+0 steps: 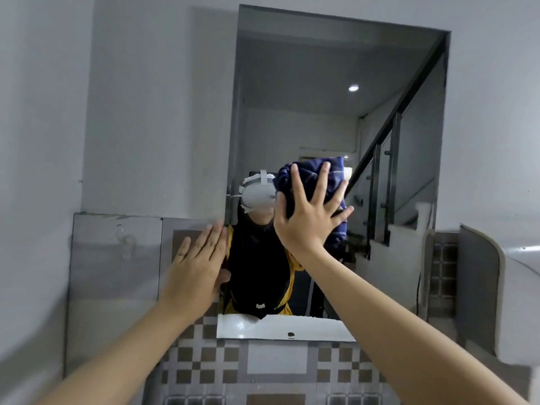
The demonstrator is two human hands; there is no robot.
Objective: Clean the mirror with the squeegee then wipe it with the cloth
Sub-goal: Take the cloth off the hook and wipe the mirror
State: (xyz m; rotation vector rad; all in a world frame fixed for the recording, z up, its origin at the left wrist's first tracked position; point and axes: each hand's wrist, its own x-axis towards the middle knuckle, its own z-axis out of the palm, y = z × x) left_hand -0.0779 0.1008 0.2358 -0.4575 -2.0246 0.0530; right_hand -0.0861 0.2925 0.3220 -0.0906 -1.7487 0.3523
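Note:
A tall frameless mirror (321, 92) hangs on the white wall ahead. My right hand (309, 211) presses a bunched dark blue cloth (309, 173) with thin pale stripes flat against the glass near its middle, fingers spread over it. My left hand (198, 264) lies flat and open on the wall at the mirror's lower left edge, fingers together, holding nothing. No squeegee is in view. The mirror reflects a person in dark and yellow clothes with a headset.
Brown and white checkered tiles (210, 363) cover the wall below the mirror. A grey panel (114, 258) with a clear hook sits at left. A white curved fixture (520, 290) juts out at right. The mirror reflects a staircase railing.

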